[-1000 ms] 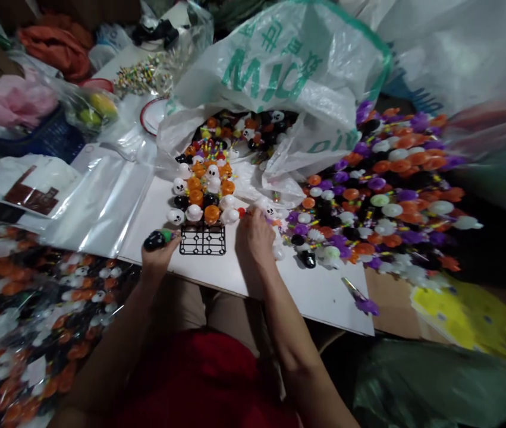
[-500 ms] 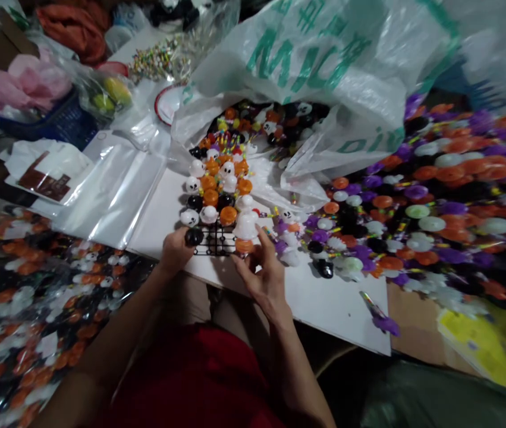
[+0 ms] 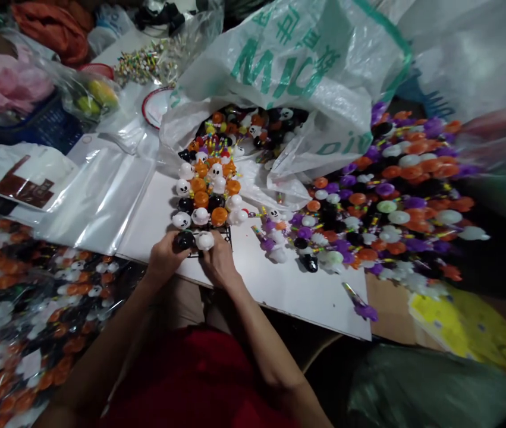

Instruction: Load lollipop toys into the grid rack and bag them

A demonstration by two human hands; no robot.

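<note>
A black wire rack [image 3: 228, 236] lies at the front edge of the white table, with rows of orange, white and black figure-topped pieces [image 3: 199, 200] standing in and behind it. My left hand [image 3: 166, 257] is closed at the rack's left front corner, its fingers against a black round piece [image 3: 185, 240]. Beside that piece, my right hand [image 3: 220, 261] has its fingers closed on a white round piece [image 3: 204, 240] in the front row. The lower parts of both pieces are hidden by the hands.
An open plastic bag [image 3: 279, 71] of similar pieces stands behind the rack. Purple, orange and white pieces [image 3: 386, 190] are heaped at the right. Clear plastic sleeves [image 3: 96, 190] lie left. Bagged pieces [image 3: 34, 309] fill the lower left.
My right hand has moved left and closed at the rack's front row, where a white piece now stands beside the black one. The view has shifted slightly to the right.
</note>
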